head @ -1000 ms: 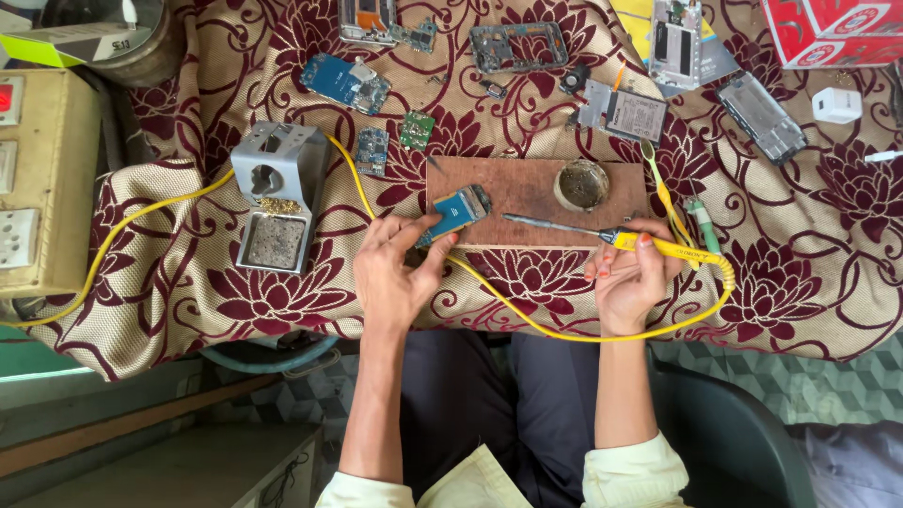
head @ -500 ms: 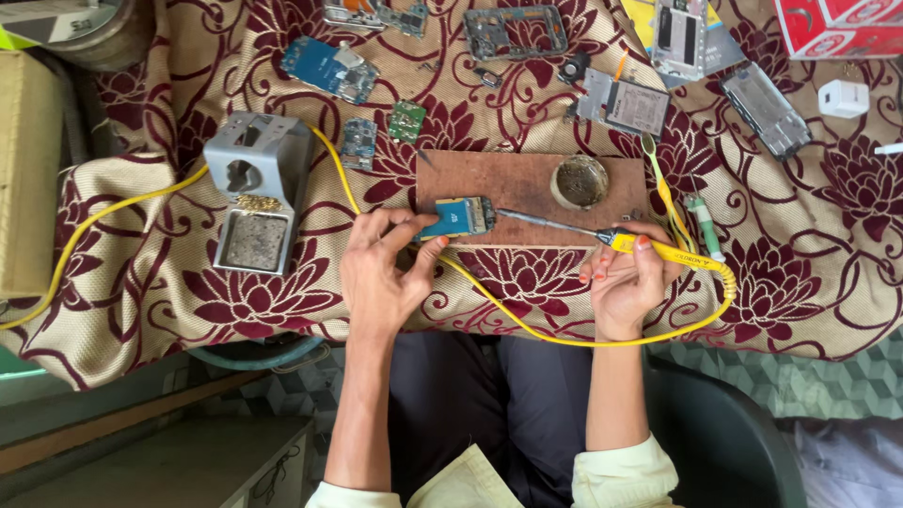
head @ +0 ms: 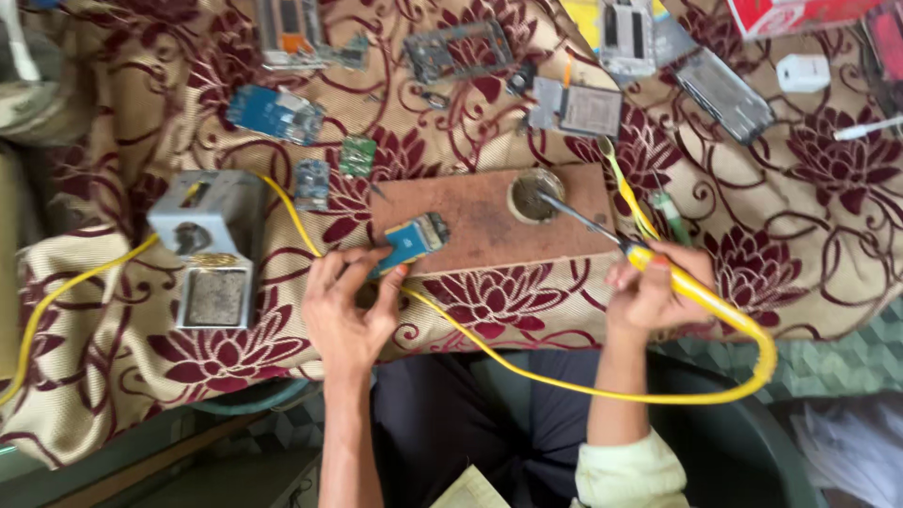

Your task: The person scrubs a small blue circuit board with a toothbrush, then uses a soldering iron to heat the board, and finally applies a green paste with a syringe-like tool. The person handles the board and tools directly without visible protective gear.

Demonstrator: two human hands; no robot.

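Note:
My left hand [head: 350, 306] pinches a small blue circuit board [head: 411, 242] and holds it down on the left part of a brown wooden block [head: 480, 226]. My right hand [head: 651, 292] grips the yellow handle of a soldering iron [head: 658, 268]. Its metal tip reaches up and left into a small round tin [head: 534, 195] set in the block. The iron's yellow cable [head: 527, 372] loops below my hands, across my lap, and runs left to a grey soldering stand [head: 209, 245].
A floral cloth [head: 800, 273] covers the table. Several phone boards and frames lie at the back, among them a blue board [head: 275, 113], a green board [head: 356, 155] and a metal frame [head: 461, 49]. A white adapter [head: 801, 72] sits far right.
The soldering iron's tip has moved up from beside the blue board into the round tin. My left hand keeps the board on the block. The camera has shifted closer.

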